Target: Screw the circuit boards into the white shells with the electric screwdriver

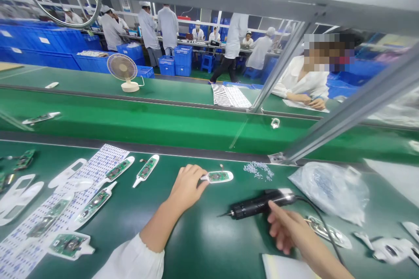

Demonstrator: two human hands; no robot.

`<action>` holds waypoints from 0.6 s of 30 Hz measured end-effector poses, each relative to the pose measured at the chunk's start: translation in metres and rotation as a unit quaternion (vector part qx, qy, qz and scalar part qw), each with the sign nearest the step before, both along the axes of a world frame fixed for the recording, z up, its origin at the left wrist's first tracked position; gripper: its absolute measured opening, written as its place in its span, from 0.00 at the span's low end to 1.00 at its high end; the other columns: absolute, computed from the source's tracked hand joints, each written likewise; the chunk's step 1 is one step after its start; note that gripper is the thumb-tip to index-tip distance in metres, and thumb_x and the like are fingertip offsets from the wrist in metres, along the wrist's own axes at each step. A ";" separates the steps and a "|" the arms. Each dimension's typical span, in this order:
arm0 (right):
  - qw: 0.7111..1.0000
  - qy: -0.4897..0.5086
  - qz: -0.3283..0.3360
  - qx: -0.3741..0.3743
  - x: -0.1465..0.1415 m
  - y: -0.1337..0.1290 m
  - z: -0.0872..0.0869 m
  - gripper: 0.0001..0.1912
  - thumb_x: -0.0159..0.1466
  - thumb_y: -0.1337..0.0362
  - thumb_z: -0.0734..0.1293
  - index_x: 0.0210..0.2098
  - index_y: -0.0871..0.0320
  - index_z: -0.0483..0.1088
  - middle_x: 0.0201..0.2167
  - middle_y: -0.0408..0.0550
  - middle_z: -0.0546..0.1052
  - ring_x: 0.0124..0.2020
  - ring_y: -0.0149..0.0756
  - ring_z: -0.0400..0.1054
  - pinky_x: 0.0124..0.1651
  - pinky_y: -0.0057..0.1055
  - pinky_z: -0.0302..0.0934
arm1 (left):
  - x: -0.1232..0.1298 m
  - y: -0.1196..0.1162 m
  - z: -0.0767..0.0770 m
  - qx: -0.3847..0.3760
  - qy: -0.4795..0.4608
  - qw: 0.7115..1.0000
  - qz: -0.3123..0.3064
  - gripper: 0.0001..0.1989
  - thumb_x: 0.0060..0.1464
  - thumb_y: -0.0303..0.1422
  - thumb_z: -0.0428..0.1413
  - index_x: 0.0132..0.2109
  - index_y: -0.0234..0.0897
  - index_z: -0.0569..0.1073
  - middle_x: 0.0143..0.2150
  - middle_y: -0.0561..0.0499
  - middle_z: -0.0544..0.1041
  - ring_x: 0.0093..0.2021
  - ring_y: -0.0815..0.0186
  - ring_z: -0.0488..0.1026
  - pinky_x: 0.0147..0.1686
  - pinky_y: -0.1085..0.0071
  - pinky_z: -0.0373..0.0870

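Observation:
My left hand (187, 185) rests on the green workbench, with its fingertips on the end of a white plastic housing holding a green circuit board (218, 177). My right hand (288, 229) is curled around a black corded electric screwdriver (260, 204), whose thin bit points left. Further left lie several similar board assemblies, including one (146, 169) close to my left hand. Many sit on a printed white sheet (94, 178). A small scatter of tiny silver screws (258, 170) lies right of the housing.
A clear plastic bag (332, 192) and loose white housings (389, 248) lie to the right. A white notepad (284, 268) sits at the near edge. Beyond a green conveyor belt (137, 117) and metal frame (353, 115), a co-worker (303, 78) sits near a white fan (122, 69).

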State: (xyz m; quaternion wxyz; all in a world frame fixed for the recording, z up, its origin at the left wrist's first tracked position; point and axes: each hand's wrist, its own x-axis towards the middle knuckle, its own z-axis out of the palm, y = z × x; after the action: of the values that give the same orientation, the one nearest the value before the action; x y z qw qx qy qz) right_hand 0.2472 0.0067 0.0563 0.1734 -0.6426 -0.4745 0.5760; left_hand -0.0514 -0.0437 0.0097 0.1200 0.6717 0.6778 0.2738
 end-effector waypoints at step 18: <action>0.755 -0.161 0.381 0.509 -0.115 0.042 -0.025 0.13 0.61 0.69 0.75 0.44 0.55 0.73 0.43 0.50 0.77 0.41 0.45 0.72 0.41 0.38 0.68 | 0.001 0.000 -0.005 0.018 -0.055 0.998 -0.012 0.09 0.66 0.33 0.55 0.50 0.43 0.78 0.46 0.50 0.81 0.46 0.57 0.74 0.45 0.61 0.64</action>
State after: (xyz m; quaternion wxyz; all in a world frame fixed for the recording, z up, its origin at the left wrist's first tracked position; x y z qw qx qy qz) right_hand 0.1326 0.0484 0.0316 0.1621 -0.3089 -0.9241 0.1561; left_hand -0.0508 -0.0433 0.0046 0.1483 0.6656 0.6571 0.3213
